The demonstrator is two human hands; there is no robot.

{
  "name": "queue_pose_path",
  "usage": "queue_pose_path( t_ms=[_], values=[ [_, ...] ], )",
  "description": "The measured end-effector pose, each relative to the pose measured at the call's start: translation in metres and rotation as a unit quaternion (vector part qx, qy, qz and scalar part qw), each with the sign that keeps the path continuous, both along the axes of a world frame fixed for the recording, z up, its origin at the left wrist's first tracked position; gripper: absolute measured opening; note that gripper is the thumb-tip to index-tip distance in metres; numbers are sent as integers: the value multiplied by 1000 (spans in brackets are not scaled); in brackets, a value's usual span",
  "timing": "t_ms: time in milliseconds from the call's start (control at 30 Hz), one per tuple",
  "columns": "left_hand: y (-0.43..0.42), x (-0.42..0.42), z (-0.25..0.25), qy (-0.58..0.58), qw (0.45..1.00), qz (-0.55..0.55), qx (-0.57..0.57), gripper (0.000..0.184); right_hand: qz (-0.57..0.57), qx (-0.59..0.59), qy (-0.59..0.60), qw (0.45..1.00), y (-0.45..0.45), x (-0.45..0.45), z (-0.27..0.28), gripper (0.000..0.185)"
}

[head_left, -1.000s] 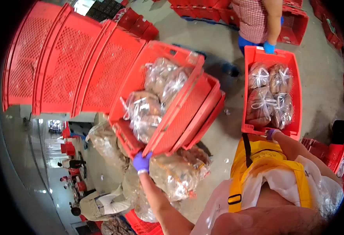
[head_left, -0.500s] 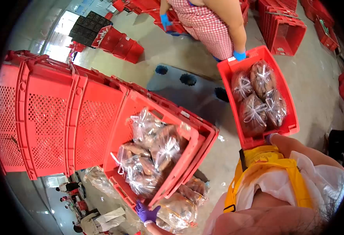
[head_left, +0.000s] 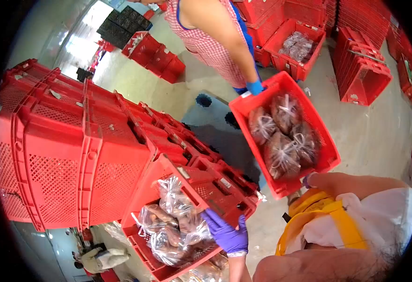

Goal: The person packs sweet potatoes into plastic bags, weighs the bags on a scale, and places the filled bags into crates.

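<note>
My left hand (head_left: 227,235), in a purple glove, is open, its fingers stretched out at the right edge of a tilted red crate (head_left: 154,256) of knotted clear plastic bags (head_left: 170,225) with brownish contents. Whether it presses on the rim I cannot tell. On the right, my right hand (head_left: 308,180), also gloved and mostly hidden, is closed on the near end of another red crate (head_left: 328,162). Several tied bags of dark brown contents (head_left: 283,152) lie in that crate. A co-worker's blue-gloved hand (head_left: 254,87) holds its far end.
Tall stacks of red crates (head_left: 55,141) stand on the left. Beneath the carried crate is a blue pallet (head_left: 215,127) with dark holes. A co-worker (head_left: 210,33) in a checked garment stands ahead. More red crates (head_left: 363,70) are at the back right, and black crates (head_left: 123,28) at the back left.
My left hand has moved right and up, from the bagged crate's lower corner to its right edge, its fingers stretched. The carried crate has shifted left and down in view; the co-worker appears farther left.
</note>
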State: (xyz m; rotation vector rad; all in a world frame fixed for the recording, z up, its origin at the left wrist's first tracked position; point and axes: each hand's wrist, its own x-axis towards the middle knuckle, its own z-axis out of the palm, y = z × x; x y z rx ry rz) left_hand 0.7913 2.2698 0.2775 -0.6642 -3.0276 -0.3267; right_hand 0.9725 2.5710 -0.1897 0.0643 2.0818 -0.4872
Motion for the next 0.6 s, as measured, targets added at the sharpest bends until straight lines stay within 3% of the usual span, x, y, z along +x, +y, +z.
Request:
queue_pose_path(
  t_ms=[100,233,333,600],
  values=[
    [4,1,-20,58,994,69,65,87,29,8,4,1000,37,-60,-10,35],
    [9,-6,-19,102,992,75,25,84,70,37,15,997,80,-164,-3,35],
    [7,-9,-13,96,989,87,-66,81,102,54,24,993,99,-240,2,35],
    [17,-41,-24,96,978,166,-78,78,201,49,36,978,117,-426,-49,34]
  ],
)
